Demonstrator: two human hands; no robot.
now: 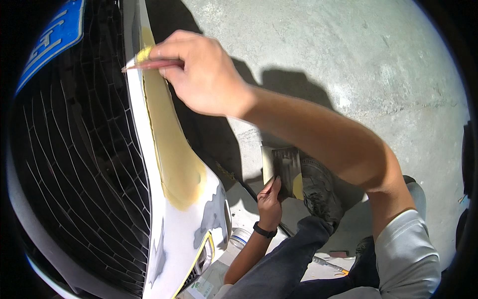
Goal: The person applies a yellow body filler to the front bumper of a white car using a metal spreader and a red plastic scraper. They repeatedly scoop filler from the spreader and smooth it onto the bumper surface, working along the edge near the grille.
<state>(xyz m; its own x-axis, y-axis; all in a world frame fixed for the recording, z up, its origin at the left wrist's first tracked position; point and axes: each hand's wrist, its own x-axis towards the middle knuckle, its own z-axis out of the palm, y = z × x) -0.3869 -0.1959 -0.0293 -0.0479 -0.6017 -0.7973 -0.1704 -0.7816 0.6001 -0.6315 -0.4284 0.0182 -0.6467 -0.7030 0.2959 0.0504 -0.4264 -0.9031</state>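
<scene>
My right hand (206,74) is closed around a thin reddish-brown putty spreader (160,64), with a lump of yellow putty (144,54) at its edge. The spreader sits at the upper part of a white car bumper (186,229), beside the grille; whether it touches the surface is unclear. A long band of yellowish-tan filler (172,144) covers the bumper below it, with grey sanded patches (213,212) lower down. My left hand (269,204), a black band at its wrist, grips a flat dark-smeared mixing board (287,167) with yellow putty on its lower right corner.
A black grille (84,149) fills the left side, with a blue licence plate (57,37) above. A clear plastic tub (240,237) stands by the bumper's lower end. My shoe (321,192) rests on the concrete floor (358,45); an orange-tipped tool (331,265) lies near my legs.
</scene>
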